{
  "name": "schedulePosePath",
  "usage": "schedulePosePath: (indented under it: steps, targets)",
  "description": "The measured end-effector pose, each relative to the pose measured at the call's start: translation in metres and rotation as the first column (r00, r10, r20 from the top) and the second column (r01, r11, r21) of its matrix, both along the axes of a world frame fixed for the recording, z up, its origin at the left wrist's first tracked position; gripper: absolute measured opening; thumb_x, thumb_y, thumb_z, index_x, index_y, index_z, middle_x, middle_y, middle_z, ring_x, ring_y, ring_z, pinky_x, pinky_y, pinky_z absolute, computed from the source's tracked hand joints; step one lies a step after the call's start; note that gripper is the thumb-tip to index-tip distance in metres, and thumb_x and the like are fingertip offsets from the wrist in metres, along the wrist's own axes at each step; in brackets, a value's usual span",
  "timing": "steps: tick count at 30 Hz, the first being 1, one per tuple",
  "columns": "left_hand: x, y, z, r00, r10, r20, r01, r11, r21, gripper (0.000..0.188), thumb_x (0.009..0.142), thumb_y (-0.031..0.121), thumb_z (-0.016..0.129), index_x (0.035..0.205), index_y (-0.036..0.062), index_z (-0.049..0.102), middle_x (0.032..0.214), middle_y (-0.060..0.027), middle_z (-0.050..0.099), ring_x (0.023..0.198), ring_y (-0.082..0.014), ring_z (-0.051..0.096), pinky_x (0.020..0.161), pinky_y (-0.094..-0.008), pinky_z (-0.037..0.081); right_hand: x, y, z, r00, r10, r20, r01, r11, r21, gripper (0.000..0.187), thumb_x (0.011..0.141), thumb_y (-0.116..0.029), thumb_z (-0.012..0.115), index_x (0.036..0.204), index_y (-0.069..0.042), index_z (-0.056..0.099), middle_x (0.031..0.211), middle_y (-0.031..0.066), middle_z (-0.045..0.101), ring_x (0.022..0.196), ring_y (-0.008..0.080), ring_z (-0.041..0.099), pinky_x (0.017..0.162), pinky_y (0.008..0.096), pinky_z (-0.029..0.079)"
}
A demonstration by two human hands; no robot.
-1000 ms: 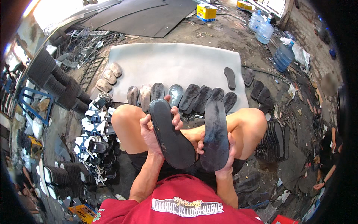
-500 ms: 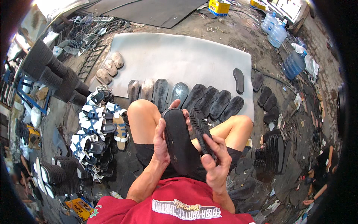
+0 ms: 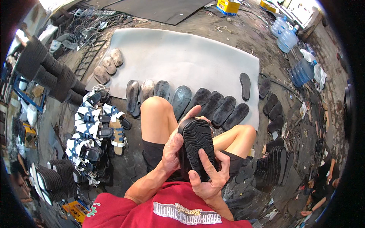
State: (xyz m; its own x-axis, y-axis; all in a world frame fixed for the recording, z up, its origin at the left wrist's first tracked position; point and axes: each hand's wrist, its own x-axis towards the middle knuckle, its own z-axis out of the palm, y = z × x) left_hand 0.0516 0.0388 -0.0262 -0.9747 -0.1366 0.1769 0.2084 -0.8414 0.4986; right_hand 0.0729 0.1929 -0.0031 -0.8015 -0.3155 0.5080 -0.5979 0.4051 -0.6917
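Observation:
Above my lap, a black smooth-faced sole lies in my left hand, whose thumb grips its left edge while fingers show past its far end. A black outsole with wavy tread facing up lies over that sole, covering most of it. My right hand holds the outsole from the near right side. Its index finger rests on the tread and its thumb is at the near end. Beyond my knees, a row of dark sole-shaped pieces lies along the near edge of a pale sheet.
White-and-blue sandals are heaped at the left, near stacked soles. More stacked soles stand at the right. A lone black sole lies on the sheet's right side. Blue water jugs stand at the far right.
The ridged outsole has come from beside the smooth sole to lie over it. My right hand moved left with it, and its index finger now rests on the tread.

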Motion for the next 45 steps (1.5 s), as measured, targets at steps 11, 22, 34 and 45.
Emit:
schedulePosePath:
  steps: [11, 22, 34, 45]
  targets:
    - [0.003, -0.004, -0.004, 1.000, 0.010, 0.001, -0.010, 1.000, -0.001, 0.111, 0.099, 0.057, 0.073, 0.172, -0.0015, 0.014, 0.150, -0.0162, 0.052, 0.135, -0.0246, 0.057, 0.115, -0.0376, 0.048, 0.001, 0.001, 0.000, 0.994, 0.043, 0.099, -0.044, 0.999, 0.002, 0.061, 0.075, -0.033, 0.089, 0.131, -0.010, 0.081, 0.113, 0.0208, 0.067, 0.099, 0.0326, 0.064, 0.088, 0.0422, 0.059]
    - [0.007, -0.005, -0.003, 1.000, 0.000, -0.009, -0.001, 0.999, -0.049, 0.112, 0.097, 0.057, 0.076, 0.172, -0.0020, 0.017, 0.152, -0.0163, 0.050, 0.135, -0.0245, 0.057, 0.115, -0.0370, 0.049, 0.003, 0.006, 0.002, 0.988, 0.072, 0.135, -0.068, 0.997, -0.029, 0.060, 0.075, -0.032, 0.089, 0.130, -0.009, 0.081, 0.113, 0.0208, 0.068, 0.098, 0.0325, 0.066, 0.087, 0.0417, 0.059]
    - [0.015, -0.010, -0.003, 1.000, 0.028, -0.012, -0.029, 0.995, -0.101, 0.111, 0.098, 0.057, 0.076, 0.170, -0.0048, 0.020, 0.151, -0.0159, 0.050, 0.133, -0.0245, 0.057, 0.117, -0.0377, 0.046, 0.002, 0.005, 0.005, 0.977, 0.134, 0.168, -0.126, 0.990, -0.054, 0.060, 0.076, -0.032, 0.088, 0.131, -0.010, 0.081, 0.109, 0.0199, 0.067, 0.094, 0.0307, 0.067, 0.082, 0.0388, 0.058]
    - [0.009, -0.017, -0.001, 0.998, -0.032, -0.055, 0.024, 0.991, -0.133, 0.053, 0.110, 0.048, 0.056, 0.139, 0.0064, 0.043, 0.137, -0.0215, 0.056, 0.118, -0.0258, 0.061, 0.109, -0.0431, 0.049, -0.005, 0.003, 0.009, 0.955, 0.178, 0.236, -0.184, 0.983, 0.001, 0.059, 0.075, -0.025, 0.088, 0.132, -0.013, 0.080, 0.107, 0.0184, 0.065, 0.093, 0.0322, 0.068, 0.085, 0.0415, 0.058]
